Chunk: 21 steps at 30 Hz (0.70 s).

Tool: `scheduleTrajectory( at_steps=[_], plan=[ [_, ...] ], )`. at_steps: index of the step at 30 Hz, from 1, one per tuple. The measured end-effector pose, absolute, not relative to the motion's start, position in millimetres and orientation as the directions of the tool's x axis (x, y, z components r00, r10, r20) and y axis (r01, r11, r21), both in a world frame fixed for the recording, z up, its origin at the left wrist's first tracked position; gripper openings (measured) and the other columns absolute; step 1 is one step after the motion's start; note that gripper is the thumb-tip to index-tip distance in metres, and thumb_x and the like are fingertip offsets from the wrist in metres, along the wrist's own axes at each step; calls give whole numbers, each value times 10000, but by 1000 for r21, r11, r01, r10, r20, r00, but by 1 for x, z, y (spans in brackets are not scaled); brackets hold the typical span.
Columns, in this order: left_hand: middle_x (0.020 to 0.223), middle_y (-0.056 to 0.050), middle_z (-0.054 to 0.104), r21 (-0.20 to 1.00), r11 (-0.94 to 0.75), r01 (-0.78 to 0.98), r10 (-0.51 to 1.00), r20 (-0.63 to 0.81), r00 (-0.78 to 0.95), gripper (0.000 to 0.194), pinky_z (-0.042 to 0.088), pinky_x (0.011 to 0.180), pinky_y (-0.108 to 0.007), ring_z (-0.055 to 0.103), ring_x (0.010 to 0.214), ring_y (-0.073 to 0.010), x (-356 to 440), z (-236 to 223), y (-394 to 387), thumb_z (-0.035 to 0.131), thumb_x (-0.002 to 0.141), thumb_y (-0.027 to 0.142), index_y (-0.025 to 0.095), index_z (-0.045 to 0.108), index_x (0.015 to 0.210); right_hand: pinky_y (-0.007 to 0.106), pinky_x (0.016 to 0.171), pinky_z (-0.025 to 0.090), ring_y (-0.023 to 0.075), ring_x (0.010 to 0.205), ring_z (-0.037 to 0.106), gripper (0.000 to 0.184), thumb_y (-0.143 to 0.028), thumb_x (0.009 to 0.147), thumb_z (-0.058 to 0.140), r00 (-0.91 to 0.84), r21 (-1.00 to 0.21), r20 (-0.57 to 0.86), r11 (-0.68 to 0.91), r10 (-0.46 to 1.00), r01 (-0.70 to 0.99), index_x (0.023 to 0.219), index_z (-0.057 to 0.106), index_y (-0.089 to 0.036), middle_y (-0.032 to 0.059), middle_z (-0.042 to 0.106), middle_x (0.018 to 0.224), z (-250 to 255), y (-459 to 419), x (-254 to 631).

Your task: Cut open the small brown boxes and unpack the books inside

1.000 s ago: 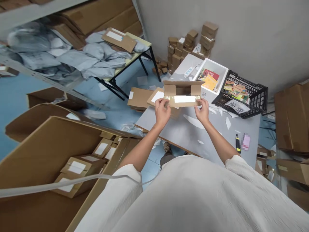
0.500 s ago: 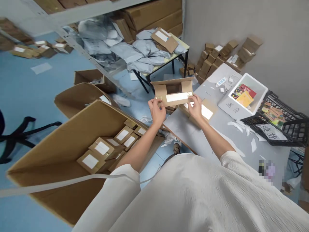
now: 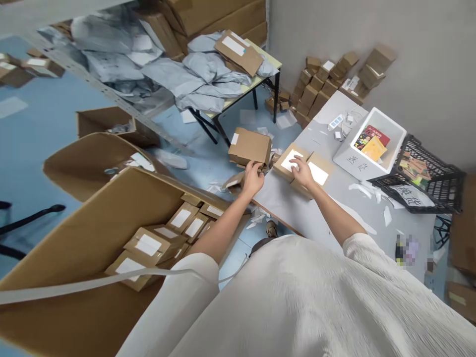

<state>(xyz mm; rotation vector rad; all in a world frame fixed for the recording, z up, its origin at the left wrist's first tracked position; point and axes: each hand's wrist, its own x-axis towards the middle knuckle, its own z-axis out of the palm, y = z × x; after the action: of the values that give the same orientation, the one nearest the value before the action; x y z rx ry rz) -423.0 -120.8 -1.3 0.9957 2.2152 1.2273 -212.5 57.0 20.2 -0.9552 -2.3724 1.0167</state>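
My left hand [image 3: 253, 178] is open, its fingers loosely bent and partly over the near edge of a closed brown cardboard box [image 3: 250, 145]. That box sits beyond the table's left edge; whether the fingertips touch it I cannot tell. Partly hidden by the hand is another brown box [image 3: 233, 182], lower down. My right hand [image 3: 303, 172] is open, its fingers spread over the white label of a small cardboard box [image 3: 285, 167] at the table's edge. Right beside that one lies a second labelled box [image 3: 320, 167].
A large open carton [image 3: 74, 248] with labelled boxes stands at my left. On the grey table [image 3: 316, 218] are a white foam box [image 3: 366, 144], a black crate [image 3: 439, 178] and paper scraps. Grey mailing bags [image 3: 208, 74] cover a side table. A pale cord [image 3: 111, 277] crosses the front.
The open-flapped box that both hands held is out of them. My hands have come apart, the right one now over a labelled box. The view swung right, then slightly back.
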Motion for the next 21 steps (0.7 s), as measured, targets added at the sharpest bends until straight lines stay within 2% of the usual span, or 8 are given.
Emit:
scheduleTrajectory(
  at_steps=[6, 14, 17, 21],
  plan=[
    [1555, -167, 643, 863, 253, 437, 883, -21, -469, 475, 412, 1392, -565, 557, 1588, -358, -376, -5, -72, 706, 851, 127, 240, 764, 1309, 615, 1337, 433, 353, 1513, 591, 329, -389, 1005, 610, -571, -702, 45, 433, 820, 565, 1252, 790, -267, 143, 683, 1560, 11, 66, -145],
    [1409, -141, 741, 881, 174, 441, 971, -78, -227, 449, 517, 1308, -538, 688, 1401, -331, -312, -10, -37, 647, 826, 94, 231, 772, 1236, 646, 1348, 411, 388, 1553, 553, 319, -318, 936, 659, -340, -658, -87, 203, 936, 725, 1215, 789, -235, 183, 634, 1586, -4, 51, -68],
    [1353, -139, 770, 878, 183, 442, 976, -109, -187, 426, 559, 1258, -549, 723, 1328, -336, -299, -15, -30, 662, 816, 120, 232, 779, 1210, 632, 1320, 455, 377, 1504, 603, 336, -280, 879, 664, -288, -675, -127, 130, 949, 726, 1189, 783, -226, 188, 668, 1544, -10, 41, -55],
    [1292, -135, 800, 865, 206, 458, 973, -130, -192, 402, 555, 1257, -553, 719, 1340, -357, -293, -23, -25, 707, 787, 164, 234, 799, 1172, 571, 1162, 606, 318, 1247, 754, 338, -292, 841, 653, -241, -754, -272, -51, 932, 655, 1159, 760, -252, 114, 787, 1349, -19, 25, -51]
  ],
)
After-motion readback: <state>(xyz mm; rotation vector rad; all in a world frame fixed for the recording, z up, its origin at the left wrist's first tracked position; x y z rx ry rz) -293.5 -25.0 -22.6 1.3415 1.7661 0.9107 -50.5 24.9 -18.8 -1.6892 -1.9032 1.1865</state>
